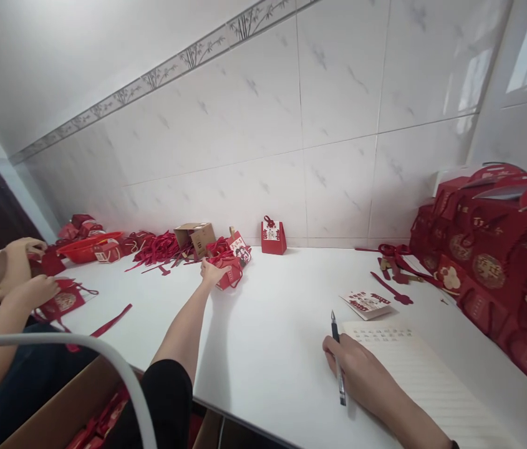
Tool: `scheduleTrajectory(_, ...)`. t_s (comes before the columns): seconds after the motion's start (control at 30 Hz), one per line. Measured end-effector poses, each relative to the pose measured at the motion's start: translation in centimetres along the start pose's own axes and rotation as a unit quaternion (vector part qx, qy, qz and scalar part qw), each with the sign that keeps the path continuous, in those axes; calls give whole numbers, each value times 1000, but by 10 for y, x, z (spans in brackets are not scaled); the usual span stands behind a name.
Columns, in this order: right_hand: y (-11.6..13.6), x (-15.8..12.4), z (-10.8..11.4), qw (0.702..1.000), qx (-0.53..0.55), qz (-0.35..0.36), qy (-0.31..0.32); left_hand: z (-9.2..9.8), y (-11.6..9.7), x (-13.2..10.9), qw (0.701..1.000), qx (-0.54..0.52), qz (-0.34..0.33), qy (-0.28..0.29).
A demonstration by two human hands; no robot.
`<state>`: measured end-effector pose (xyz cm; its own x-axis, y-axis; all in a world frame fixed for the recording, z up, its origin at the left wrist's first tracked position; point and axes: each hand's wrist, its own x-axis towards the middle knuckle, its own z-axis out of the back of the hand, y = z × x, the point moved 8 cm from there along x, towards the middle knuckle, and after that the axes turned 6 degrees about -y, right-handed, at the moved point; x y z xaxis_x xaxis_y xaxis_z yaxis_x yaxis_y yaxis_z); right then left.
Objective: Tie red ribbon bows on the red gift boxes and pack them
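My left hand (213,272) stretches across the white table with its fingers closed on a small red gift box (231,275). Just behind that box leans a pale card with a red print (239,248). My right hand (354,368) holds a black-and-clear pen (337,355), its tip pointing away from me. Under and beside this hand lies a lined notepad (425,374) with rows of writing at its top. A folded cream card with red print (367,304) rests just beyond the notepad.
Red gift boxes (488,262) are stacked on the right. A finished-looking red box (273,237) stands by the wall. Red ribbons (160,248), a cardboard box (196,238) and a red basin (90,246) sit at left. Co-workers' hands (41,290) handle red boxes there.
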<state>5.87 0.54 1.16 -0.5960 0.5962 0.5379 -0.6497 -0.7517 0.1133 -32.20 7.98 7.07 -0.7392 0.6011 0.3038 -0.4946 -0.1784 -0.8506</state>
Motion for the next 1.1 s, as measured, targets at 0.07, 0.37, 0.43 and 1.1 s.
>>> scheduleTrajectory(0.07,0,0,1,1000,0,0,1,7,3,-2,1000,2,7,-6)
scheduleTrajectory(0.37,-11,-1,8,992,101,-71,-6,4,-56,-113,966,-84,-169,179)
scheduleTrajectory(0.43,-20,1,19,980,153,-116,-45,1,-64,-164,939,-108,-182,270)
scheduleTrajectory(1.1,-8,41,41,838,511,-168,-86,-2,-22,-260,876,-293,193,331)
